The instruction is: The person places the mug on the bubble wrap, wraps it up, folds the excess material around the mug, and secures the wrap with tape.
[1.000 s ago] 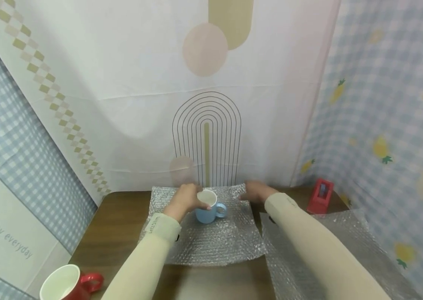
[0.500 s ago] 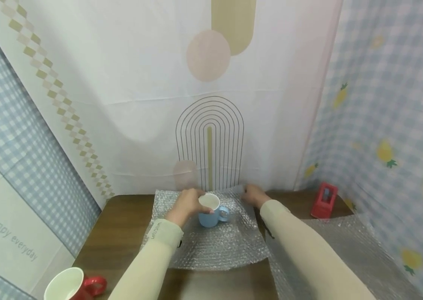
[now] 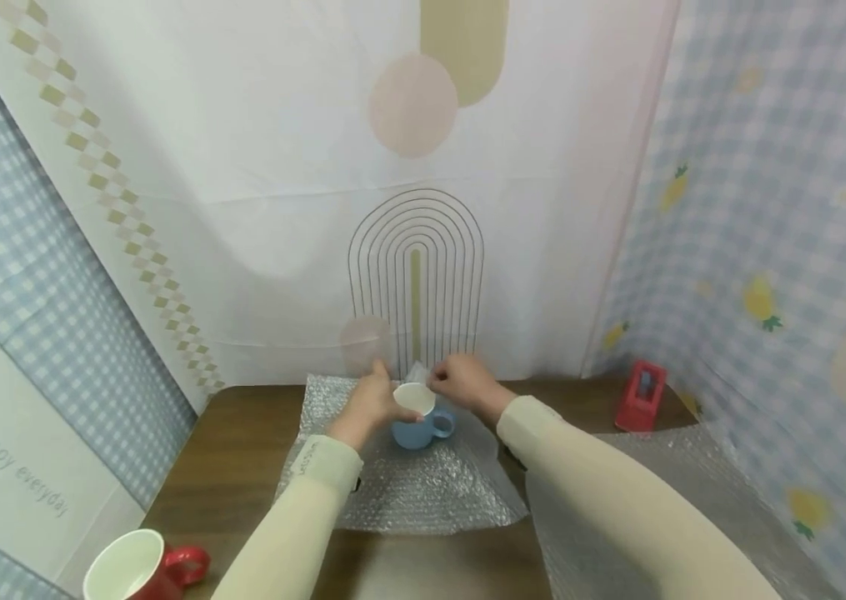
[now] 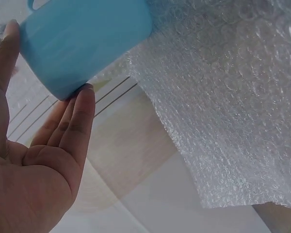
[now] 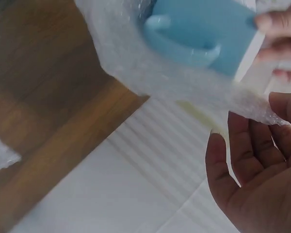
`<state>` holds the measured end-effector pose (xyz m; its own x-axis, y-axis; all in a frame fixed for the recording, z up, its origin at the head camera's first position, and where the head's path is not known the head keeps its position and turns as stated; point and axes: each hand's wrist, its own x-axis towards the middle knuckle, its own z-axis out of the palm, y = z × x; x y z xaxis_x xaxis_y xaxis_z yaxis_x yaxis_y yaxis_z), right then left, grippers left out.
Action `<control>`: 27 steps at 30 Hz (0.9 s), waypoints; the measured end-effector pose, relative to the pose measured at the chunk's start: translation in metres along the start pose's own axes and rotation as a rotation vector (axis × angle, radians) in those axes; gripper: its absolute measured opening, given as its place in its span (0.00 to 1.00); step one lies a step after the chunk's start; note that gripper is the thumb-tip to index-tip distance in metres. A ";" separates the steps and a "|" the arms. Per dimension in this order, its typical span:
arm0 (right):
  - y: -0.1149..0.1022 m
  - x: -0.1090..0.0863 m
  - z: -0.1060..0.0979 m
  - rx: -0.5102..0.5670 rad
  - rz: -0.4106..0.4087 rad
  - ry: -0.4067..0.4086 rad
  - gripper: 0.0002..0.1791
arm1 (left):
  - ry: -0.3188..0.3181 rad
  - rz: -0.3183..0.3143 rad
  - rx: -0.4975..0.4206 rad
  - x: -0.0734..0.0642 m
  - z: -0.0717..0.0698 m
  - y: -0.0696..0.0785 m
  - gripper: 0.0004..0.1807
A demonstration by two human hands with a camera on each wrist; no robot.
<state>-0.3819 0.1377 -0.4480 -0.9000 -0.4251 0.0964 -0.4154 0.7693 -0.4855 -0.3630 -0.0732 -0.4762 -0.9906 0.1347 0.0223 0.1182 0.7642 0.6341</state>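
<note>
A light blue mug (image 3: 412,435) with a white inside stands upright on a sheet of bubble wrap (image 3: 430,497), its handle to the right. My left hand (image 3: 370,407) holds the mug near its rim, thumb on the near side; in the left wrist view, fingertips touch the blue wall (image 4: 87,41). Just behind the mug's right side, my right hand (image 3: 468,385) pinches the sheet's far right corner. The right wrist view has that lifted wrap (image 5: 128,68) curving past the mug's handle (image 5: 182,46). Part of the sheet is hidden by my arms.
A second bubble wrap sheet (image 3: 640,483) lies at the right under my right forearm. Behind it is a red tape dispenser (image 3: 642,396). A red mug (image 3: 167,571) with a white inside stands front left. Fabric curtains (image 3: 272,208) border the wooden table (image 3: 205,467).
My right hand has taken hold of the bubble wrap's far right corner and drawn it leftward to the mug, folding the sheet's right side up. My left hand stays at the mug.
</note>
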 end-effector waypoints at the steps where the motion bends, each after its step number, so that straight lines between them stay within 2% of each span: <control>1: -0.003 -0.001 0.003 -0.017 -0.015 0.000 0.13 | 0.000 0.004 -0.002 -0.001 0.001 0.000 0.58; 5: -0.009 -0.005 0.013 -0.063 -0.053 -0.037 0.12 | 0.005 0.019 -0.006 -0.003 0.004 -0.001 0.55; 9: -0.007 -0.004 0.016 -0.151 -0.107 -0.098 0.19 | 0.016 0.015 -0.034 -0.002 0.004 -0.005 0.54; 12: -0.003 -0.001 0.016 -0.199 -0.175 -0.092 0.16 | 0.024 0.003 -0.041 0.001 0.003 -0.007 0.54; 15: 0.003 0.001 0.017 -0.226 -0.282 -0.040 0.09 | 0.016 0.015 -0.010 0.002 0.001 -0.007 0.55; 19: 0.008 -0.001 0.021 -0.269 -0.386 -0.004 0.07 | -0.071 0.072 0.097 -0.009 -0.012 -0.004 0.64; 21: 0.009 -0.003 0.022 -0.272 -0.400 -0.010 0.08 | -0.131 0.074 0.182 -0.016 -0.025 -0.007 0.63; 23: 0.008 -0.005 0.023 -0.264 -0.397 -0.020 0.08 | -0.166 0.078 0.316 -0.020 -0.040 -0.021 0.51; 25: 0.007 -0.005 0.022 -0.258 -0.387 -0.019 0.09 | -0.183 0.075 0.475 -0.021 -0.052 -0.047 0.32; 26: 0.007 -0.005 0.022 -0.254 -0.376 -0.018 0.09 | -0.141 0.138 0.548 -0.018 -0.051 -0.072 0.20; 27: 0.006 -0.005 0.021 -0.254 -0.366 -0.017 0.09 | -0.103 0.197 0.616 -0.017 -0.050 -0.098 0.12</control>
<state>-0.3771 0.1350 -0.4695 -0.6862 -0.6973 0.2069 -0.7274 0.6584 -0.1933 -0.3613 -0.1815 -0.5004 -0.9385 0.3453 -0.0003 0.3446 0.9364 0.0664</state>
